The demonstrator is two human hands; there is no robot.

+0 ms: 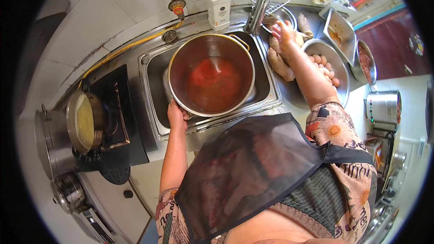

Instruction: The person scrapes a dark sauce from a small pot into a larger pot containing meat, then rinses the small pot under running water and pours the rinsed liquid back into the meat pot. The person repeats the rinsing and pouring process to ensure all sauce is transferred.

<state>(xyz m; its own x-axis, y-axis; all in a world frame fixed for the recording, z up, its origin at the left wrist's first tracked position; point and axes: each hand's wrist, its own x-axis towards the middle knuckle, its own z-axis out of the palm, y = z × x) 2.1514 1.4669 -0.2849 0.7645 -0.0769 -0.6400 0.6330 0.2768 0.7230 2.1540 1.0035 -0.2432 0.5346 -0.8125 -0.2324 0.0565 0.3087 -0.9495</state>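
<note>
A deep metal stockpot [211,108] stands in the stainless steel sink [154,122], with reddish-brown liquid [213,88] in its bottom. My left hand [177,114] grips it low at its near left side, where the rim partly hides my fingers. To the right of the tap [259,5], my right hand [285,36] is over the pig's trotters [280,64] on the counter, fingers apart and nothing seen in it. A metal bowl [342,64] of several eggs [323,63] lies partly beneath my right forearm.
A white pump bottle [218,6] stands behind the sink. Left are a gas hose [125,44] and a pan [84,122] of yellowish liquid on the stove. At right are a rectangular metal tray [340,34] and a bowl of minced meat [364,61].
</note>
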